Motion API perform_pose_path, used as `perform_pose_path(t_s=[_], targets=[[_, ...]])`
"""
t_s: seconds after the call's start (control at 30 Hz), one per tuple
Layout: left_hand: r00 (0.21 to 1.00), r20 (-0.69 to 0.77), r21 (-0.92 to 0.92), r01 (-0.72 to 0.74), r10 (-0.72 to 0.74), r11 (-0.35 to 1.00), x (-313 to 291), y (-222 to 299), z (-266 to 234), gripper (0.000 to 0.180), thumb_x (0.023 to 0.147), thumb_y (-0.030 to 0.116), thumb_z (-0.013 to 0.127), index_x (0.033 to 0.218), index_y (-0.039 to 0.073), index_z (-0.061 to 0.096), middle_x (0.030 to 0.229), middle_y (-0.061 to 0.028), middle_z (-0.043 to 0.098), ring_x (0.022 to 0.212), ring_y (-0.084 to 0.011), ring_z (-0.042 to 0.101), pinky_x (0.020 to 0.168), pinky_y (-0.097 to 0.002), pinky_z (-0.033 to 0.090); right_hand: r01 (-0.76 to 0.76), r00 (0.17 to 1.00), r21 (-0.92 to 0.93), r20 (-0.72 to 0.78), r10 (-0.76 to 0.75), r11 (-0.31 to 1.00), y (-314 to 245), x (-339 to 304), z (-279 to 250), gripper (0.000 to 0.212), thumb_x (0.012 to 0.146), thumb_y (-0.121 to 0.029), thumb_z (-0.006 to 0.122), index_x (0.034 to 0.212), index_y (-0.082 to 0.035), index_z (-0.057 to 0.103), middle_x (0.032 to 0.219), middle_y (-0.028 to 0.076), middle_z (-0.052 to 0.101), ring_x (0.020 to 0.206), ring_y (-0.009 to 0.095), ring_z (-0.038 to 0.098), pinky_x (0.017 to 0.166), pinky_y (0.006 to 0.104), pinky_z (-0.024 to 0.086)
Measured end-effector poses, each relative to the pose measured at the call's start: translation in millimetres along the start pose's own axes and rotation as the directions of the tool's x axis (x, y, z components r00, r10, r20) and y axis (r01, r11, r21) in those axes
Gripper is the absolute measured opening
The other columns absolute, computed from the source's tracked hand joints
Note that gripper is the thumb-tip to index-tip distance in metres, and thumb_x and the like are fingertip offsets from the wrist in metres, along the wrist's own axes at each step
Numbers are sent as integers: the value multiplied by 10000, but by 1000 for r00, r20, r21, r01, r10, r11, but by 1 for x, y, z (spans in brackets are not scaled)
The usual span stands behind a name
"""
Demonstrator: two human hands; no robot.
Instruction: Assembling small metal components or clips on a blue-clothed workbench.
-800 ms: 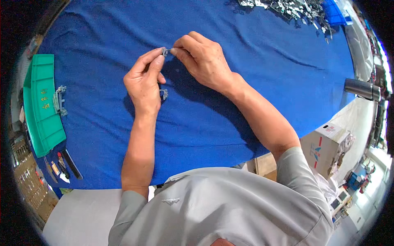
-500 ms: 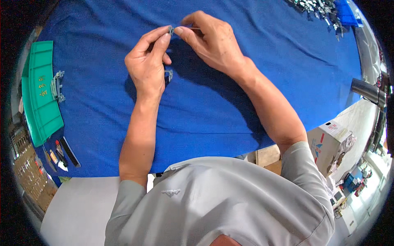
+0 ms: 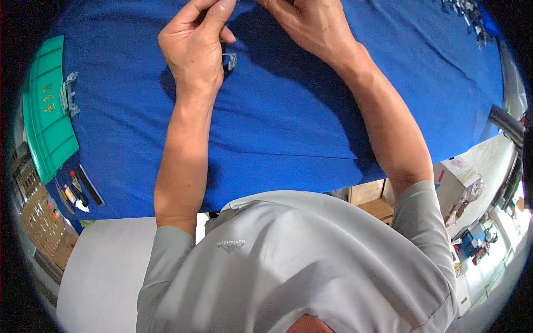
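Observation:
My left hand [image 3: 191, 50] is raised over the blue cloth, thumb and forefinger pinched together at the top edge of the picture. The small dark piece seen in that pinch earlier is cut off by the frame here. To its right, my right hand [image 3: 313, 25] is bent inward, its fingertips out of the picture, so what they hold does not show. A small clear-and-dark bracket-like piece [image 3: 231, 61] lies on the cloth beside my left wrist.
A green plastic tray [image 3: 50, 133] stands at the left, with clear frame-like parts [image 3: 70, 94] at its inner edge. Several small tools [image 3: 78, 191] lie below it. Small dark and silvery parts [image 3: 469, 14] are heaped at the far right. A dark cylinder [image 3: 506, 123] sits at the right edge.
The view has shifted, so both hands and the table sit higher in the picture. The fingertips and the small dark piece have slipped to or beyond the top edge. My right hand has moved slightly right.

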State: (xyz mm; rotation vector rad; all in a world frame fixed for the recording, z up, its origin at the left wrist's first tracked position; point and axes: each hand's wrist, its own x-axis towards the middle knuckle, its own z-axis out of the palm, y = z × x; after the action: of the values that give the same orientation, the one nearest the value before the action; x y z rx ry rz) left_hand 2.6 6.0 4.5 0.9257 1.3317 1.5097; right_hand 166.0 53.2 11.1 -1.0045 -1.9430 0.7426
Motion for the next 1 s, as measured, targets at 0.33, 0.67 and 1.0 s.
perform_pose_path(t_s=[0.33,0.67,1.0], targets=[[1000,4,15,-8,8,1000,0,2,0,139,908,18,689,1038,-12,729,854,-39,716,535,-35,534,477,-154,431,154,980,135,-147,-134,979,1,1,6,262,949,-151,650,790,19,531,645,206,555,553,359,548,523,411,424],[1000,15,-5,-18,18,1000,0,1,-1,148,910,22,689,1048,-18,726,872,-44,719,542,-37,538,489,-154,438,74,996,68,-63,-70,995,-2,-1,3,224,946,-123,643,826,13,512,674,212,553,572,365,556,523,429,415],[999,40,35,2,-3,999,-3,5,4,197,919,29,684,1108,-11,720,935,-52,731,590,-35,558,507,-152,448,110,991,-93,-63,-116,990,6,-3,6,239,951,-112,630,804,0,478,653,209,534,600,397,563,535,452,417]])
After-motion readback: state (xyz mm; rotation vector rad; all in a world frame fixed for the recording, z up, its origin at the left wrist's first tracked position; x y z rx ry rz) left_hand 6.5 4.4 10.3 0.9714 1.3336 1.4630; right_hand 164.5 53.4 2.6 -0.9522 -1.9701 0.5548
